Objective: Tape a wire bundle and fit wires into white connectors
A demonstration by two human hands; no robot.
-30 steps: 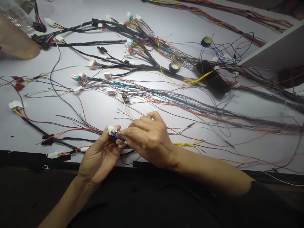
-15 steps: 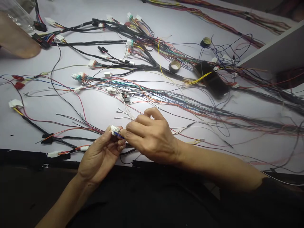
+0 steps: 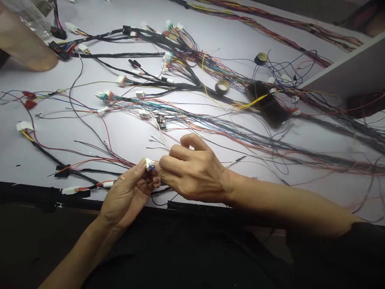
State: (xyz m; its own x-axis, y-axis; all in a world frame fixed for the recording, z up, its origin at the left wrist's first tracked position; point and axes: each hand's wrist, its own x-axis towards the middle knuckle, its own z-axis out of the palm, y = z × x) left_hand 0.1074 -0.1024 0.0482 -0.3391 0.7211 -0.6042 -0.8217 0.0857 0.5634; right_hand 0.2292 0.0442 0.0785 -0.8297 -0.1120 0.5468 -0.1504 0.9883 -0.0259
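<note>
Both grips pinch a small white connector (image 3: 148, 163) trailing a blue wire (image 3: 154, 170).

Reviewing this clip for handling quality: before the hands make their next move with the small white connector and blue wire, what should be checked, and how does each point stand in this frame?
1. Left hand grips the white connector between thumb and fingers: ok.
2. Right hand pinches the blue wire right at the connector: ok.
3. Wire terminal seated in its cavity: cannot tell, the fingertips hide it.
4. Connector held clear of the table, near its front edge: ok.
5. Loose wire ends lie just behind the hands and could snag: not ok.
6. Another person's arm is far off at the table's back left: ok.
</note>
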